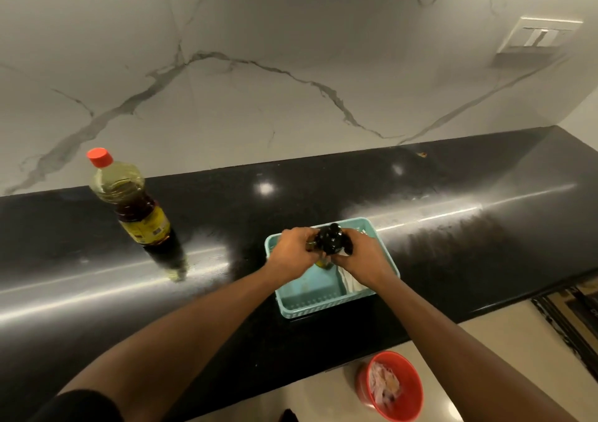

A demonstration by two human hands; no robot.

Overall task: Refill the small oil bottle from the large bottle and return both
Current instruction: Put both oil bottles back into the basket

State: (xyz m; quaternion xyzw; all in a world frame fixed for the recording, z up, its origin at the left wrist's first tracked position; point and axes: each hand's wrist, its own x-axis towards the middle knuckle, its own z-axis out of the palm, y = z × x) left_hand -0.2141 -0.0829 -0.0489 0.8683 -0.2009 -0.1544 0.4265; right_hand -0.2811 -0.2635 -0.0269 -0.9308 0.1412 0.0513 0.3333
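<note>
Fingers (305, 239) of the left hand (293, 248) wrap around the left side of the small oil bottle (330, 240), and those of the right hand (362, 256) curl against its right side and lower part, so both hands grip it together. This dark-topped bottle is held above the far half of the turquoise basket (323, 302), which stands near the front edge of the black desk (356, 188). Whether the bottle touches the basket floor I cannot tell. Well apart, toward the left end of the desk, the large bottle (139, 214) with the red cap (100, 157) stands upright, capped, and partly filled with oil. On the floor a red bowl (393, 384) is visible.
</note>
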